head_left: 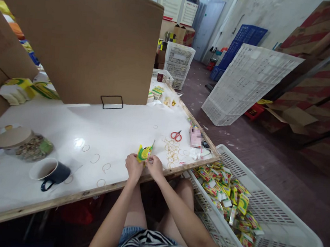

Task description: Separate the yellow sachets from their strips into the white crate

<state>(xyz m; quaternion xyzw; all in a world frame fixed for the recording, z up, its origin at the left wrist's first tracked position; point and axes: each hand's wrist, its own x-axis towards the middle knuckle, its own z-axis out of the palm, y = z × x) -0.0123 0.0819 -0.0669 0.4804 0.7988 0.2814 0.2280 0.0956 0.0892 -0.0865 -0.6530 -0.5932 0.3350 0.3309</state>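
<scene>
Near the table's front edge, a small yellow and green printed packet [143, 153] is held upright between both hands. My left hand [133, 167] grips its lower left side with closed fingers. At its right edge, the fingers of my right hand [155, 167] are pinched together on the packet. A thin dark tip sticks up beside the packet's upper right corner; I cannot make out what it is. Right of the hands lie many loose rubber bands [172, 152] in a pile. Beyond them rest red-handled scissors [176, 135].
A white plastic basket [287, 219] of yellow-green packets [230, 197] stands against the table's right corner. To the left are a dark mug [59, 172] and a lidded jar [34, 147]. A tall cardboard sheet [108, 47] stands at the back; stacked white crates [245, 85] are on the floor.
</scene>
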